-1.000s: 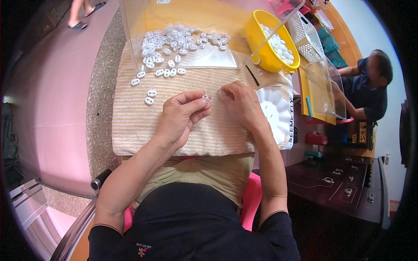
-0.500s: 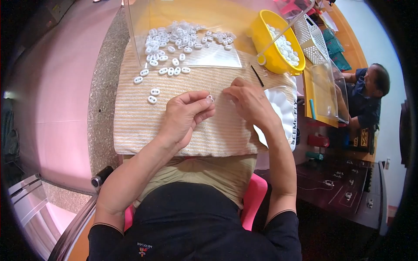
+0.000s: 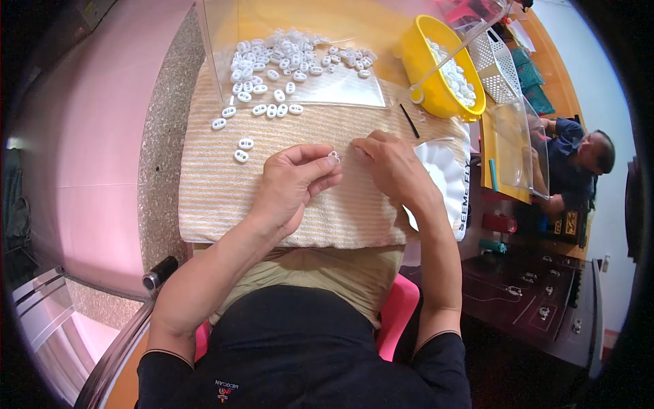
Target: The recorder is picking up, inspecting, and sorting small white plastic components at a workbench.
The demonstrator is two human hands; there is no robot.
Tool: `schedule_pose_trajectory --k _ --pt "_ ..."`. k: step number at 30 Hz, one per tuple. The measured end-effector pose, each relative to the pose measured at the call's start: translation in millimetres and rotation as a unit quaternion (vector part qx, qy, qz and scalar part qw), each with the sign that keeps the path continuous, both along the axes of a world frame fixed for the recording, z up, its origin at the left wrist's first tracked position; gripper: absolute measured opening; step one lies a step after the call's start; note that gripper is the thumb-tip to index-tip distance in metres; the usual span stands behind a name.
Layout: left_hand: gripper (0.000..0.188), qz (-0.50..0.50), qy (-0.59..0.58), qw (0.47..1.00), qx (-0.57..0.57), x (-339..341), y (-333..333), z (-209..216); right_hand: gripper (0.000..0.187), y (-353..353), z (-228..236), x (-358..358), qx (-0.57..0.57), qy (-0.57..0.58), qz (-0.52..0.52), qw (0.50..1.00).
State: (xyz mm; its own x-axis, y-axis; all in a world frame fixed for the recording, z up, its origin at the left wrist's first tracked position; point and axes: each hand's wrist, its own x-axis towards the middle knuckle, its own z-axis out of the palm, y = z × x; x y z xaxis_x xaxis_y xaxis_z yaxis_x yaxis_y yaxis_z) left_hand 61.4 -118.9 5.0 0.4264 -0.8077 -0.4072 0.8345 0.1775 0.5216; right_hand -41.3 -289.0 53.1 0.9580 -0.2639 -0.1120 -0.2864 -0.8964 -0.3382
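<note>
Thumb and forefinger of my left hand [image 3: 289, 180] pinch a small whitish, partly clear piece [image 3: 334, 156] with loop-like edges; its kind is too small to tell. Just to the right, my right hand [image 3: 398, 167] is closed, fingertips pressed together and pointing toward that piece. Whatever those fingertips hold, if anything, cannot be made out. Both hands hover over a striped towel [image 3: 327, 218]. Left of them lie two white oval pieces with two holes each, one [image 3: 245, 144] above the other [image 3: 240, 156]. A pile of similar pieces [image 3: 286, 54] spreads farther back.
A thin black stick [image 3: 409, 120] and a white fluted dish [image 3: 446, 178] lie at the right. Behind them stands a yellow basin [image 3: 407, 51] holding white pieces, beside a white perforated basket [image 3: 501, 75]. Clear panels rise at the back. Another person [image 3: 572, 163] sits at far right.
My view has shifted slightly, moving the table things a little in the picture. Both hands keep nearly the same pose, fingertips still close together. The other person's head has dipped lower.
</note>
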Motion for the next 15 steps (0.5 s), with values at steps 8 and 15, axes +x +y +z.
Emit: schedule_pose_trajectory --k 8,15 --pt "0.013 -0.008 -0.019 1.000 0.005 -0.3 -0.7 -1.6 0.023 5.7 -12.3 -15.4 0.267 -0.114 -0.128 0.948" --pt "0.014 -0.025 -0.028 0.999 0.007 1.5 0.9 -4.6 0.014 19.5 -24.2 -16.3 0.390 -0.188 -0.111 0.895"
